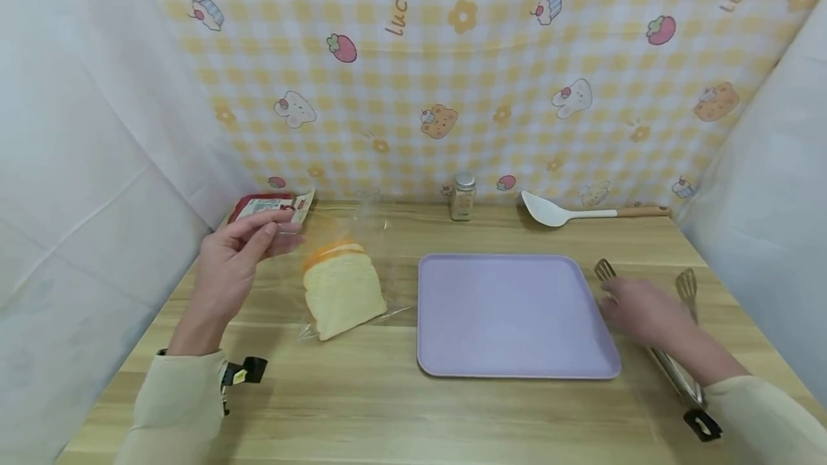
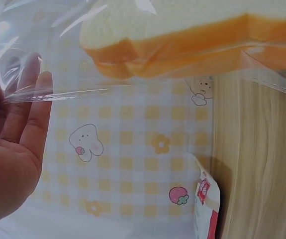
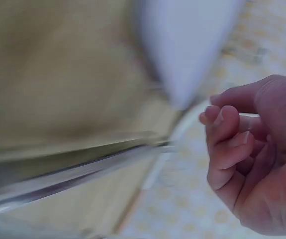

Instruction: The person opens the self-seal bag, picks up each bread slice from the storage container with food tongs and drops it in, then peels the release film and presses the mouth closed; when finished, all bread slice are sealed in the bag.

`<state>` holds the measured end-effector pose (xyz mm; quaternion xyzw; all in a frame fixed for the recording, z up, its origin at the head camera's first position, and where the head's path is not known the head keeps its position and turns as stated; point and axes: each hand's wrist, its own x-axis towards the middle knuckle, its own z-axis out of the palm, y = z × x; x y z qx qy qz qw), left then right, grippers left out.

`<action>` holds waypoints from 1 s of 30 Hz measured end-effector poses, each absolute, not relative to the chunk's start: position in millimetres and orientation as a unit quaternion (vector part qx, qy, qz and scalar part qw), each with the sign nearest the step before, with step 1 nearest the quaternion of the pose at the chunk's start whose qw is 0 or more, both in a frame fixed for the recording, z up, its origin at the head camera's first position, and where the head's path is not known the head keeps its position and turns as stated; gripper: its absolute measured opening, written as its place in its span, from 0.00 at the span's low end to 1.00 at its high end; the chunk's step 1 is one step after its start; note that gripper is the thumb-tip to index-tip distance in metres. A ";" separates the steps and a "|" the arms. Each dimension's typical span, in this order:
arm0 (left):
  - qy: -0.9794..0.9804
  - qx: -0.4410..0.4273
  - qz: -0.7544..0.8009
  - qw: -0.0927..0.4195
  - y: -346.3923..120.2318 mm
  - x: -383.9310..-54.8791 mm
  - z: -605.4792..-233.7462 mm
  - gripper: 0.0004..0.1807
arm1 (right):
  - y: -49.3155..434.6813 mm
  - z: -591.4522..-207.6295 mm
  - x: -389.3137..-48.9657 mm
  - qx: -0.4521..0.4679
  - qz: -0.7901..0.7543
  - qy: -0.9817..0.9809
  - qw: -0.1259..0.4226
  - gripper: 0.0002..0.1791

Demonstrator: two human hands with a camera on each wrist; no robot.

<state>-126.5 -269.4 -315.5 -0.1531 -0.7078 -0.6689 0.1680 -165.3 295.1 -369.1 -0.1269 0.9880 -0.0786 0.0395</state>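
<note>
My left hand (image 1: 225,264) pinches the edge of a clear plastic bag (image 2: 58,92) between thumb and fingers. Inside the bag are slices of bread (image 1: 345,293) with an orange-brown crust, lying over the table. On the right, my right hand (image 1: 646,311) hovers over a pair of metal tongs (image 1: 672,373) with slotted ends. Its fingers (image 3: 225,144) are loosely curled and hold nothing, apart from the tongs in the right wrist view, which is blurred. The hand hides the middle of the tongs in the head view.
A lilac tray (image 1: 510,314) lies between the bread and the tongs. Along the back stand a small glass jar (image 1: 463,197) and a white spatula (image 1: 549,212) with a wooden handle. A red-and-white packet (image 1: 261,205) sits behind my left hand, near the patterned curtain (image 1: 413,92).
</note>
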 end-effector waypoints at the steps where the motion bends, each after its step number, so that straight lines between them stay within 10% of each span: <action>1: -0.708 -0.154 -0.669 0.169 -269.1 -126.6 -315.1 0.16 | 289.9 -364.4 -165.6 -0.130 -0.095 0.987 0.026 0.12; 9: -0.709 -0.157 -0.666 0.171 -268.8 -126.0 -313.6 0.16 | 194.5 -327.2 -182.4 -0.204 -0.253 0.945 -0.026 0.15; 20: -0.707 -0.149 -0.672 0.164 -267.2 -125.7 -319.0 0.16 | 53.7 -317.4 -241.1 -0.269 -0.546 0.786 0.107 0.32; 30: -0.691 -0.129 -0.684 0.193 -267.8 -126.8 -317.8 0.18 | 23.7 -306.6 -252.8 -0.277 -0.642 0.706 0.113 0.11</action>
